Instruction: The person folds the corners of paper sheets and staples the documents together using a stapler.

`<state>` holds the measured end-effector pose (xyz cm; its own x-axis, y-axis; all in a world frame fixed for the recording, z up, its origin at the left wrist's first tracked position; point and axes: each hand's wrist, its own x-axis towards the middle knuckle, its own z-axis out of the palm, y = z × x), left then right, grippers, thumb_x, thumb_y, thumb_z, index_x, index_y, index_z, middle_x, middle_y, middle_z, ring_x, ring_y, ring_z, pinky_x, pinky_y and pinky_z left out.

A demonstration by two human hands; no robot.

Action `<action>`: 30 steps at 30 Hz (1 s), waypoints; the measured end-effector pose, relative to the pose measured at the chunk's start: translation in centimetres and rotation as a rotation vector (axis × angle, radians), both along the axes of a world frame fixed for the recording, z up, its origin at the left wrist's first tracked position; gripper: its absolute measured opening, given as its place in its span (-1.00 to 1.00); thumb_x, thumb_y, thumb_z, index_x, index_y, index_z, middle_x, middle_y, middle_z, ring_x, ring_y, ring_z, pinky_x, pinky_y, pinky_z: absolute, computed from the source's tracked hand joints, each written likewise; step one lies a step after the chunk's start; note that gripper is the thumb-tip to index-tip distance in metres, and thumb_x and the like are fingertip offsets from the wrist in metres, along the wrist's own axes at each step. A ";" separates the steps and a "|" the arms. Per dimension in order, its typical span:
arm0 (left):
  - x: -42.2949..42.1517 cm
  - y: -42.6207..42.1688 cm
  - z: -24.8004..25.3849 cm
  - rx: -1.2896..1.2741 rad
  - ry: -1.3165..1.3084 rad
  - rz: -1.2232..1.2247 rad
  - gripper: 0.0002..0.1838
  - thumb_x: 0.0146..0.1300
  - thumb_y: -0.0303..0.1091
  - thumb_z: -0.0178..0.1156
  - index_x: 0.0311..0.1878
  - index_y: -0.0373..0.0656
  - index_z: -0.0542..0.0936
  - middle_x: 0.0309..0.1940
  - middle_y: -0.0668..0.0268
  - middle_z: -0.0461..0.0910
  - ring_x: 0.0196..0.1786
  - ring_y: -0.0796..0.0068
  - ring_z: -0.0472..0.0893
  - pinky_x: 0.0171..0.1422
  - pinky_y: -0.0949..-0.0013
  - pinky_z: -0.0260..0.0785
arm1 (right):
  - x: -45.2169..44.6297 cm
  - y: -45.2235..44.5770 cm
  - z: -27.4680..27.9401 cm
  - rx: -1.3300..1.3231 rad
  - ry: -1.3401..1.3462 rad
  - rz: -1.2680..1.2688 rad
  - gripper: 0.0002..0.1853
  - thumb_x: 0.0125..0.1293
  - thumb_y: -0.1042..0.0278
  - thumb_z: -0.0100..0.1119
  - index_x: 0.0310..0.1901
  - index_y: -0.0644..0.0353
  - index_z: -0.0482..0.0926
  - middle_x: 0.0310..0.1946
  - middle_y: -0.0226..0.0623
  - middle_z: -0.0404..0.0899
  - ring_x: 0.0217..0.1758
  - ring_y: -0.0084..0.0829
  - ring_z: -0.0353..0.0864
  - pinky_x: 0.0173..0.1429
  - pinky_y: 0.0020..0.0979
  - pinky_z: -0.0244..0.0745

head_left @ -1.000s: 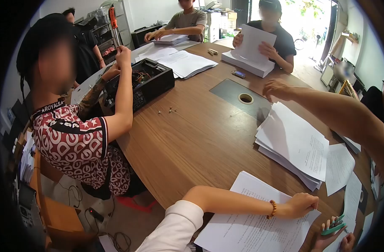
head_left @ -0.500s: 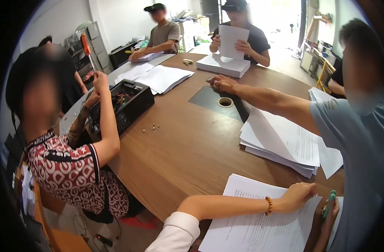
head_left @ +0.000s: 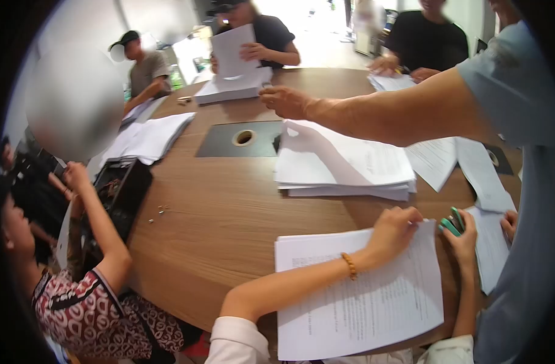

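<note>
My left hand (head_left: 394,235), with a beaded bracelet at the wrist, is closed at the upper right corner of a stack of printed sheets (head_left: 374,297), its fingertips pinching the edge. Just to the right of that corner, my right hand (head_left: 464,244) grips a green stapler (head_left: 451,222) whose jaws stand apart. The stapler is beside the sheets, not over them. A narrower pile of printed paper (head_left: 490,249) lies right of my right hand.
A co-worker's arm (head_left: 380,118) reaches across above a thick paper stack (head_left: 344,164). A tape roll (head_left: 244,138) sits on a dark panel (head_left: 211,142). Left are an open computer case (head_left: 129,194), tiny parts (head_left: 161,210) and a seated person (head_left: 101,303).
The view has swung right, bringing a person in black into sight. The co-worker's outstretched hand now holds a small object lifted from the table. My left hand stays at the sheets' corner; the stapler remains in my right.
</note>
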<state>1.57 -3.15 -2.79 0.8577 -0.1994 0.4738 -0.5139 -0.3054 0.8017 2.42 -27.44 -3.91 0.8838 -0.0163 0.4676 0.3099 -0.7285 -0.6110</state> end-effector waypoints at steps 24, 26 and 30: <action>-0.4 0.9 1.7 0.028 0.070 -0.086 -0.82 0.13 -0.58 0.21 -0.17 -0.26 0.61 -0.28 0.29 0.65 -0.28 0.48 0.53 -0.13 0.44 0.40 | -7.8 3.6 4.7 -0.308 -0.047 -0.079 -0.48 0.12 0.33 0.34 0.10 0.34 0.44 0.10 -0.03 0.41 0.23 -0.07 0.34 0.29 -0.19 0.25; -0.4 0.9 1.9 0.022 0.085 -0.089 -0.83 0.14 -0.58 0.20 -0.17 -0.26 0.61 -0.29 0.30 0.65 -0.27 0.50 0.53 -0.14 0.44 0.39 | -9.3 4.7 5.6 -0.301 -0.099 -0.083 -0.60 0.15 0.45 0.27 0.04 0.34 0.48 0.04 -0.07 0.46 0.18 -0.10 0.40 0.24 -0.22 0.30; -0.3 0.9 1.8 -0.004 0.088 -0.091 -0.85 0.12 -0.56 0.19 -0.22 -0.19 0.60 -0.31 0.29 0.65 -0.29 0.38 0.56 -0.09 0.34 0.34 | -9.3 5.5 6.3 -0.136 -0.039 -0.009 -0.74 0.21 0.54 0.17 -0.04 0.29 0.54 -0.17 -0.20 0.56 -0.11 -0.26 0.55 -0.04 -0.35 0.45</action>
<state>1.32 -2.21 -1.03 0.8745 -0.2767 0.3983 -0.4667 -0.2569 0.8463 -6.88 -21.90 2.34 0.8649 0.0414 0.5002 0.3242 -0.8068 -0.4939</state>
